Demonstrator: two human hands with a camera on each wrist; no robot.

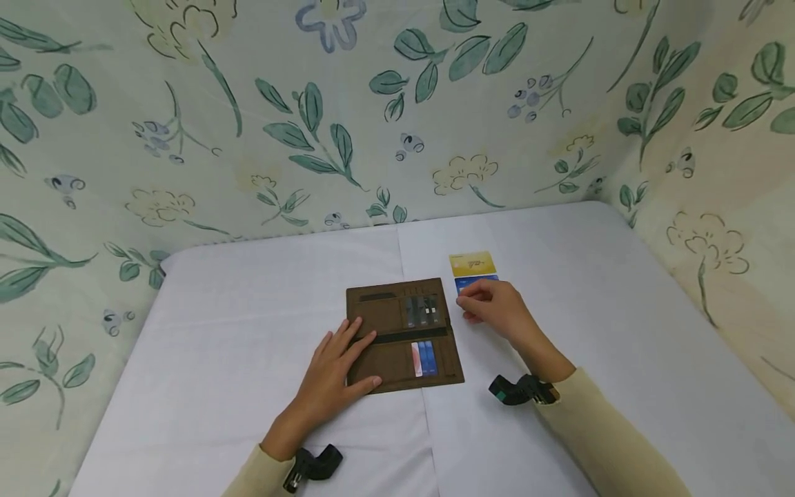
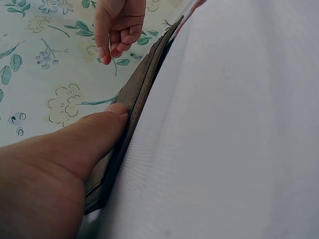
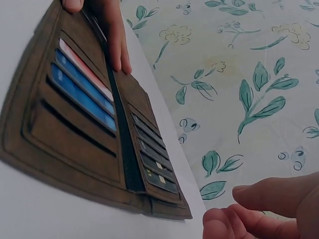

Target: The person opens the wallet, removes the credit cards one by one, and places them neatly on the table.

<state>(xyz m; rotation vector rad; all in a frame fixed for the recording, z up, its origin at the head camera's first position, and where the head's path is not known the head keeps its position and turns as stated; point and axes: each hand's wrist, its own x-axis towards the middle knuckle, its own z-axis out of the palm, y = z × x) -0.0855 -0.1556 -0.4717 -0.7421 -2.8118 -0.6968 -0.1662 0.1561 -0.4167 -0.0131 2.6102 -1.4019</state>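
A brown bifold wallet (image 1: 391,362) lies spread open on the white cloth. My left hand (image 1: 332,376) rests on its left side, fingers spread and thumb on the lower panel. Blue and red-white cards (image 3: 82,82) fill slots in that lower panel; several dark cards (image 3: 152,152) sit in the upper one. Right of the wallet, my right hand (image 1: 499,310) hovers with loosely bent fingers, thumb near the fingertips and nothing seen between them. Just beyond its fingers lies a blue card (image 1: 466,281), partly hidden by the hand, with a yellow card (image 1: 472,264) directly behind it.
White cloth (image 1: 248,331) covers the table. A curtain with leaves and flowers (image 1: 348,103) hangs behind the table's far edge and along the right side. Each wrist carries a small black camera, one on the left (image 1: 317,464) and one on the right (image 1: 518,390).
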